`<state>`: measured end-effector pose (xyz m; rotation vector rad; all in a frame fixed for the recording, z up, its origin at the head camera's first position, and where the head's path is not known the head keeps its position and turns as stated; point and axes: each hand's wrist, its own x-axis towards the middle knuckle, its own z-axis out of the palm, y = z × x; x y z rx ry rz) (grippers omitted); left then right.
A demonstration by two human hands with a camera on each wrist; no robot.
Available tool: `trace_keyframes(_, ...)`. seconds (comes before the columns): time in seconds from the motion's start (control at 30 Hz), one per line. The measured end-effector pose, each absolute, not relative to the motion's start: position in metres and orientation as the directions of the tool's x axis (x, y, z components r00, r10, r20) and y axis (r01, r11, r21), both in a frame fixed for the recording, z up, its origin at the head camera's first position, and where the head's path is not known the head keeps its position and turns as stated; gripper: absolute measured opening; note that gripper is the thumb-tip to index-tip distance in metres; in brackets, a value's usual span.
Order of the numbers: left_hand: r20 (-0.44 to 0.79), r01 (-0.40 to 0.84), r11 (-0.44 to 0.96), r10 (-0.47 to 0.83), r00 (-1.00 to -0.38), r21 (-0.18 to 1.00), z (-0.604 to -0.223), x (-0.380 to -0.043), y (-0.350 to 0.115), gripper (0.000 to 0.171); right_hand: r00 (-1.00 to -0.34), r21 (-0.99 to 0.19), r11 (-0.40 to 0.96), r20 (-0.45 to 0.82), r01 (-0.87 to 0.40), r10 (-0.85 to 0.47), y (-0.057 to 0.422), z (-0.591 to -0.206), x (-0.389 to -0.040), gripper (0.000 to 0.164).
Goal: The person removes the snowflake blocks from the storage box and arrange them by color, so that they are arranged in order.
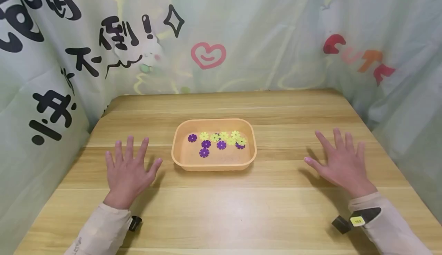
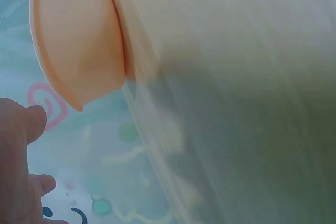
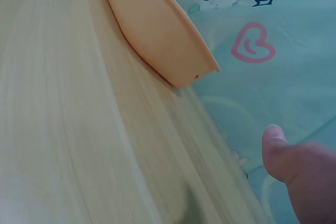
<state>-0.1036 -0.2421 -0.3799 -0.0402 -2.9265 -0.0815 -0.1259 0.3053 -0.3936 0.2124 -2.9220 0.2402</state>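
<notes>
An orange plastic tray [image 1: 214,166] with rounded corners stands mid-table in the head view. Several purple flower-shaped pieces [image 1: 204,153] and several yellow flower-shaped pieces [image 1: 204,136] lie in it, some overlapping toward its right side. Left of the tray, my left hand [image 1: 129,174] is spread with straight fingers and holds nothing. My right hand [image 1: 343,166] is likewise spread, farther off on the right, touching no object. In the left wrist view the tray's outer wall [image 2: 79,35] shows beyond the thumb; the right wrist view has the tray's side [image 3: 157,30] and my thumb [image 3: 294,161].
The wooden table [image 1: 235,209] reaches back to a pale printed curtain [image 1: 248,36], which also hangs along both sides. Dark devices are strapped at both wrists, including a black wrist camera [image 1: 342,224] on the right sleeve.
</notes>
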Motion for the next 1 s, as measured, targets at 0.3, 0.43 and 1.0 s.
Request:
trace_keyframes(0.3, 0.201, 0.072, 0.989, 0.045, -0.979, 0.128, -0.376, -0.11, -0.235, 0.076, -0.951, -0.212, 0.949, 0.253, -0.234, -0.178, 0.301, -0.396, -0.136, 0.087)
trace_keyframes(0.43, 0.1, 0.071, 0.932, 0.038, -0.994, 0.355, -0.373, -0.115, -0.235, 0.077, -0.936, -0.364, 0.872, 0.251, -0.327, -0.246, 0.298, -0.395, -0.145, 0.083)
trace_keyframes(1.0, -0.221, -0.236, 0.188, -0.098, -0.97, 0.953, -0.38, -0.116, -0.21, 0.065, -0.931, -0.799, 0.505, 0.182, -0.328, -0.317, 0.256, -0.387, -0.18, 0.061)
